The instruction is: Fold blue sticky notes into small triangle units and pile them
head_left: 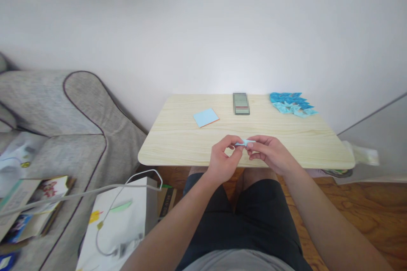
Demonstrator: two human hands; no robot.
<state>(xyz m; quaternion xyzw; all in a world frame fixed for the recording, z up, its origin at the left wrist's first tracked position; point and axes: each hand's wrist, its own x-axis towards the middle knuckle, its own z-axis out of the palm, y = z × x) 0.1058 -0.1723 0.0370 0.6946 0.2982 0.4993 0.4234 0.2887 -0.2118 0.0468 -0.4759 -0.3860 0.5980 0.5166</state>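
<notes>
A small folded piece of light blue paper (245,142) is pinched between both hands, just above the front part of the table. My left hand (224,155) grips its left end between thumb and fingers. On the other end, my right hand (269,150) closes with thumb and forefinger, and the fingers cover part of the paper. A stack of square paper (206,117), light blue on top with an orange edge showing, lies to the left beyond my hands. Several folded paper pieces (291,103), dark blue and light blue, sit in rows at the back right.
A phone (241,103) lies at the back of the pale wooden table (171,139), which stands against a white wall. Left are a grey sofa (73,152) with books (41,203) on it and a white cabinet (127,216) with a cable and plugs.
</notes>
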